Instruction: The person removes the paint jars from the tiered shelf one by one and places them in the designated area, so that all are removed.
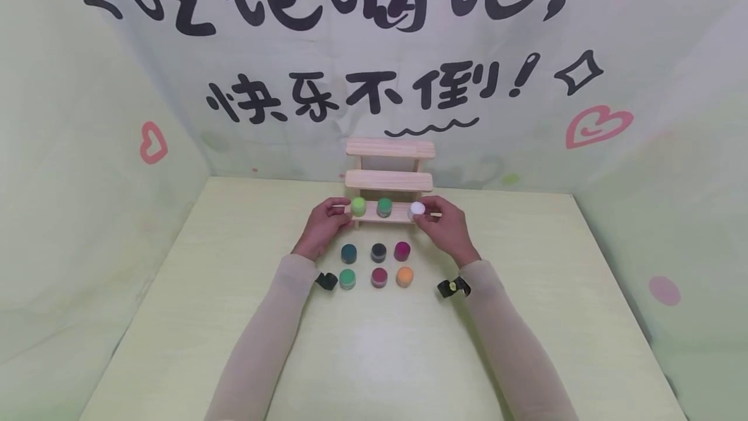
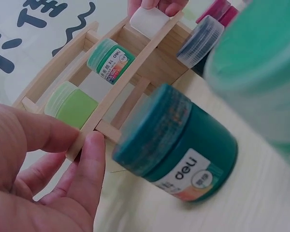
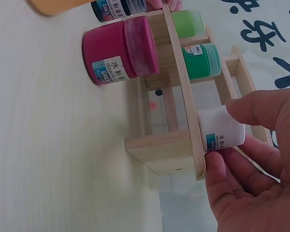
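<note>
A three-tier wooden rack (image 1: 389,180) stands at the back of the table. Its lowest shelf carries a light green paint jar (image 1: 358,207), a green paint jar (image 1: 384,207) and a white paint jar (image 1: 417,208). My left hand (image 1: 327,225) pinches the left end of that shelf between thumb and fingers, beside the light green jar. At the right end, my right hand (image 1: 448,226) holds the white jar, thumb on one side and fingers on the other. The white jar's label shows in the right wrist view.
In front of the rack are two rows of paint jars: teal (image 1: 349,253), black (image 1: 378,253) and magenta (image 1: 402,251) behind; green (image 1: 347,279), dark red (image 1: 379,277) and orange (image 1: 405,277) nearer. A printed cloth (image 1: 280,148) hangs behind the table.
</note>
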A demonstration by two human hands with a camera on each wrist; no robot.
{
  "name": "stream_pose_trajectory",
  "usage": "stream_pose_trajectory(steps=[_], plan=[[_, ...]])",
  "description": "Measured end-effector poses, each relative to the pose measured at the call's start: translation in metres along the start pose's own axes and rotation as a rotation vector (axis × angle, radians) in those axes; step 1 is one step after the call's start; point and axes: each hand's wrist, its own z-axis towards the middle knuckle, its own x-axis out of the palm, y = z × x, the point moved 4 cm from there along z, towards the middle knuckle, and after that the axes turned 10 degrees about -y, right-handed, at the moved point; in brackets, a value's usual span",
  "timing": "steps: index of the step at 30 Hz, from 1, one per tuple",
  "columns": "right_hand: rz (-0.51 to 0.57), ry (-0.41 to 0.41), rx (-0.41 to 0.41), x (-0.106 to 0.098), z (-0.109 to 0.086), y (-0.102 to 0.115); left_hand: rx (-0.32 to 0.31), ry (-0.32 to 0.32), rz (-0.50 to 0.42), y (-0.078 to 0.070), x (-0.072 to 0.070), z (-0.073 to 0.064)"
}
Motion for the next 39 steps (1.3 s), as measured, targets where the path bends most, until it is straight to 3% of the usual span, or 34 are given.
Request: stream_pose_trajectory(steps=[16, 24, 39], plan=[[-0.067, 0.017, -0.02, -0.004, -0.003, 0.001, 0.032, 0.05, -0.005, -0.001, 0.0, -0.003], [-0.037, 0.032, -0.01, -0.006, -0.012, 0.005, 0.043, 0.044, -0.008, 0.001, -0.001, -0.001], [0.028, 0.049, -0.067, -0.001, -0.03, 0.007, 0.04, 0.043, -0.009, 0.002, -0.001, 0.0]])
